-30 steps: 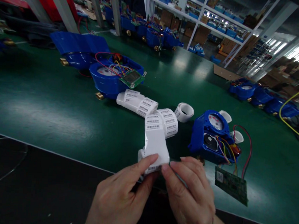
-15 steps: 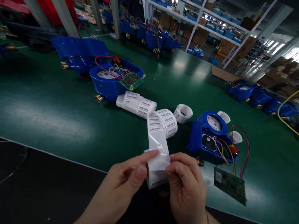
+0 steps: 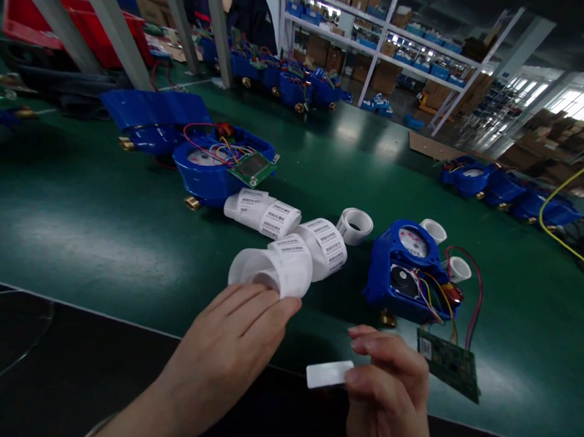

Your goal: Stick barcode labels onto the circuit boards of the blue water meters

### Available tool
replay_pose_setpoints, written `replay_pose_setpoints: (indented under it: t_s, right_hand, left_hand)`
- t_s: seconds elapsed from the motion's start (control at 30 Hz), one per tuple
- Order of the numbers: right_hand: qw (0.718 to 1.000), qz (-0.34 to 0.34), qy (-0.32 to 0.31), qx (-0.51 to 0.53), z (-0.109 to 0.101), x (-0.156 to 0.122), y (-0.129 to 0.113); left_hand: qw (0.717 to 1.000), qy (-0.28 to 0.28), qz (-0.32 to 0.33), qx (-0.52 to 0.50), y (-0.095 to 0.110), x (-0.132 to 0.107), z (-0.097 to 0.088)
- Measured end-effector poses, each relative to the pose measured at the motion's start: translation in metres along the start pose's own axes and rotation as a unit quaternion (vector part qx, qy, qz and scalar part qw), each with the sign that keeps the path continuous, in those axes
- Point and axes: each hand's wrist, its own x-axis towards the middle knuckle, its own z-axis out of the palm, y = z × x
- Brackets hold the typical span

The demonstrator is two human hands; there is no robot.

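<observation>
The two hands have come apart since half a second ago, and one label is now off the strip. The right hand [image 3: 385,395] pinches the peeled label [image 3: 329,374] between thumb and fingertips, below and left of the blue meter [image 3: 402,271]. The left hand [image 3: 234,347], left of the meter, has its fingers stretched side by side. Their tips touch the curled label strip [image 3: 273,270], but I cannot tell if they grip it.

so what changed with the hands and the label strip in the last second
The right hand has drawn away toward the person, pinching one peeled label. The label strip, stretched between both hands before, has curled back into a loop on the table, with the left hand open against it. The blue meter and circuit board lie as before.
</observation>
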Motion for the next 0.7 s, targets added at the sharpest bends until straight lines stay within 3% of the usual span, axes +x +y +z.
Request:
replay_pose_setpoints:
  t_s: [0.1, 0.17, 0.3, 0.47, 0.6, 0.7]
  right_hand:
    - [1.0, -0.005, -0.007, -0.014, -0.003, 0.002, 0.001]
    - [1.0, -0.004, -0.01, -0.02, -0.006, 0.002, 0.002]
    - [1.0, 0.003, -0.003, -0.026, -0.009, 0.001, 0.004]
    - [0.999, -0.005, 0.02, -0.033, -0.017, 0.002, 0.003]
    - [0.999, -0.028, 0.019, -0.023, -0.037, -0.003, 0.003]
    - [0.999, -0.01, 0.032, 0.002, -0.061, -0.011, 0.009]
  left_hand:
    - [0.991, -0.12, 0.05, 0.032, -0.012, 0.013, 0.007]
    - [0.989, -0.136, 0.038, 0.044, -0.018, 0.019, 0.015]
    - [0.992, -0.102, 0.023, 0.073, -0.027, 0.02, 0.022]
    - [0.991, -0.073, 0.055, 0.097, -0.032, 0.02, 0.018]
    - [0.996, -0.034, 0.037, 0.07, -0.04, 0.015, 0.022]
    - [0.999, 0.014, 0.014, 0.032, -0.055, -0.005, 0.033]
